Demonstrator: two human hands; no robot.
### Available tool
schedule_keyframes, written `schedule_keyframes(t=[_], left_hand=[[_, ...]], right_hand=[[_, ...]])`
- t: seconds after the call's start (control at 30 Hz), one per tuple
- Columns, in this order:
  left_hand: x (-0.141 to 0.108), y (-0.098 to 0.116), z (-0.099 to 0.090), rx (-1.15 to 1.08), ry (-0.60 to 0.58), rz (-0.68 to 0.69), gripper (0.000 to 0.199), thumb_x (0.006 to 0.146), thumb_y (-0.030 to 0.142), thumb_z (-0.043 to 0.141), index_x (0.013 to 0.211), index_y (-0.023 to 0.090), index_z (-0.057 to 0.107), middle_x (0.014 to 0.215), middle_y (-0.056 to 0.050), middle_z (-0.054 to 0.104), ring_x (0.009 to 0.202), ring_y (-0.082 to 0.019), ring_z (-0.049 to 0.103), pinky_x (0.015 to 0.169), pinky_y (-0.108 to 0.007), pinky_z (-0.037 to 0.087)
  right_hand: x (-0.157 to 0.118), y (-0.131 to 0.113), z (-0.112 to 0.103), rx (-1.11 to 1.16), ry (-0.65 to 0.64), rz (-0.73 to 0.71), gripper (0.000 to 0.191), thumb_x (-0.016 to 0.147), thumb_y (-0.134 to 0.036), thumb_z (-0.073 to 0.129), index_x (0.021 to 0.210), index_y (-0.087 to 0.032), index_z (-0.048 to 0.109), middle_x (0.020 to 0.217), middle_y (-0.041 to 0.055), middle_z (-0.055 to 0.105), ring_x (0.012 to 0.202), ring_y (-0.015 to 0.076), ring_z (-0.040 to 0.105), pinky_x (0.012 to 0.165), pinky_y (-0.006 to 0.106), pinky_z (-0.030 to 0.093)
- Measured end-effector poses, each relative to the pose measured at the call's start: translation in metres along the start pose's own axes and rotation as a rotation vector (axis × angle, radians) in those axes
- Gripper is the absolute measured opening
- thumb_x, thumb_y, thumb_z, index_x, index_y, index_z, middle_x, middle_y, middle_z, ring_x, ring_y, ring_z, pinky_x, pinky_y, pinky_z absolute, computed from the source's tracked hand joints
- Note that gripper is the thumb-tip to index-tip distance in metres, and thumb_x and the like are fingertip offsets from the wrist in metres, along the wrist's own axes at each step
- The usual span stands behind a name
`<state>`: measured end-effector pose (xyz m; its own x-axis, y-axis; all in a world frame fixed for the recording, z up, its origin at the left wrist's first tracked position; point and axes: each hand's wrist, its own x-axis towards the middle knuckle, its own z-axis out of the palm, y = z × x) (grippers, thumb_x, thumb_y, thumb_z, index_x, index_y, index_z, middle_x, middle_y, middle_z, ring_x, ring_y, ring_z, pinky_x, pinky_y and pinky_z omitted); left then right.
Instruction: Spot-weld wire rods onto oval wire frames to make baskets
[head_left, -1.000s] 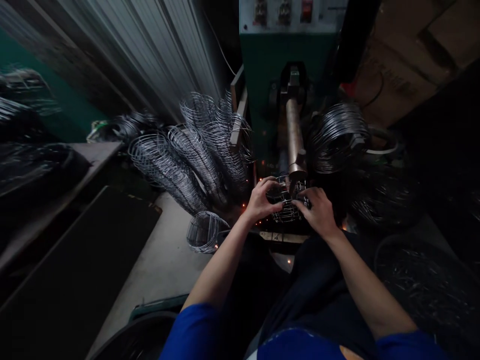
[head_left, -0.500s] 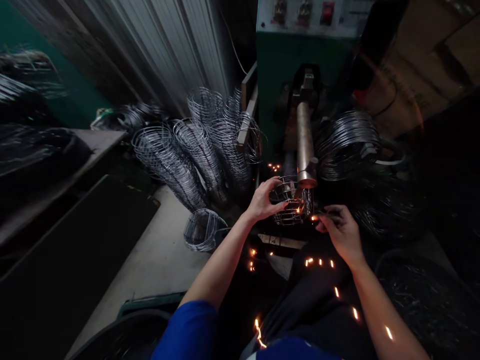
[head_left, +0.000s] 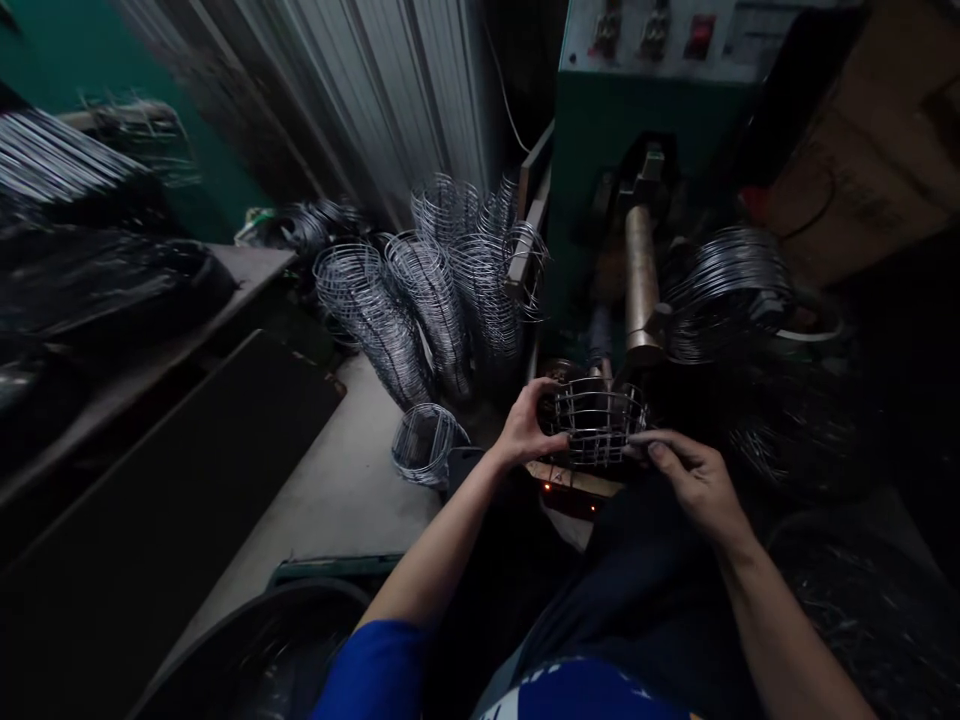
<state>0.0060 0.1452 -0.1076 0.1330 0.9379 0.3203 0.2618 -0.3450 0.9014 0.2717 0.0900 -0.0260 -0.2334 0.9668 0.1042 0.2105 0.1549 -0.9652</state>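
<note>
A small round wire basket (head_left: 600, 420) of metal rods is in front of me, just below the brass-coloured arm (head_left: 641, 285) of a welding machine. My left hand (head_left: 531, 425) grips the basket's left side, thumb in front and fingers behind. At its right side is my right hand (head_left: 690, 475), thumb and forefinger pinched together against the basket's edge. Whether a separate small piece sits in that pinch is too dark to make out. Below the basket, a few faint sparks glow near a wooden strip (head_left: 574, 480).
Tall stacks of wire rings (head_left: 375, 320) lean at the left of the green machine (head_left: 600, 120). A single wire basket (head_left: 424, 450) stands on the floor. Coiled wire (head_left: 735, 285) is to the right. A dark bench (head_left: 255, 265) lies at far left, and a black tub (head_left: 262, 640) near my left arm.
The bright flying sparks have mostly gone. The wire basket has come down and towards me, clear of the machine's arm tip, with both hands moving along. My view has shifted left.
</note>
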Motion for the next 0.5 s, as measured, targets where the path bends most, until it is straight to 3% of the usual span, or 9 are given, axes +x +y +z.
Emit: schedule_keyframes(t=[0.13, 0.3, 0.4, 0.5], left_hand=[[0.0, 0.033, -0.005, 0.164, -0.073, 0.028, 0.08, 0.061, 0.024, 0.084, 0.133, 0.022, 0.05, 0.131, -0.01, 0.06, 0.123, -0.029, 0.057, 0.109, -0.045, 0.048], [0.006, 0.053, 0.003, 0.321, -0.097, 0.013, 0.09, 0.061, 0.024, 0.082, 0.143, 0.025, 0.046, 0.135, -0.008, 0.059, 0.125, -0.03, 0.056, 0.103, -0.044, 0.053], [0.008, 0.058, 0.008, 0.364, -0.092, 0.002, 0.092, 0.06, 0.023, 0.082, 0.144, 0.025, 0.045, 0.135, -0.008, 0.059, 0.123, -0.03, 0.057, 0.101, -0.043, 0.054], [0.007, 0.061, 0.011, 0.385, -0.084, -0.022, 0.095, 0.06, 0.023, 0.082, 0.146, 0.026, 0.042, 0.135, -0.008, 0.059, 0.122, -0.03, 0.058, 0.101, -0.043, 0.054]], right_hand=[[0.015, 0.001, 0.012, -0.293, -0.046, -0.192, 0.022, 0.104, -0.034, 0.055, 0.104, -0.023, 0.075, 0.097, 0.0038, 0.075, 0.092, 0.0187, 0.07, 0.086, 0.032, 0.055], [0.024, 0.024, 0.019, -0.77, -0.017, -0.49, 0.023, 0.104, -0.027, 0.054, 0.116, -0.023, 0.073, 0.103, 0.0058, 0.077, 0.096, 0.024, 0.064, 0.086, 0.038, 0.05], [0.019, 0.036, 0.018, -0.961, -0.018, -0.56, 0.031, 0.102, -0.019, 0.054, 0.13, -0.022, 0.068, 0.117, 0.0056, 0.076, 0.103, 0.0261, 0.062, 0.086, 0.04, 0.048], [0.013, 0.042, 0.015, -1.01, -0.022, -0.578, 0.039, 0.1, -0.011, 0.053, 0.136, -0.021, 0.064, 0.122, 0.0051, 0.075, 0.107, 0.0265, 0.061, 0.085, 0.04, 0.047]])
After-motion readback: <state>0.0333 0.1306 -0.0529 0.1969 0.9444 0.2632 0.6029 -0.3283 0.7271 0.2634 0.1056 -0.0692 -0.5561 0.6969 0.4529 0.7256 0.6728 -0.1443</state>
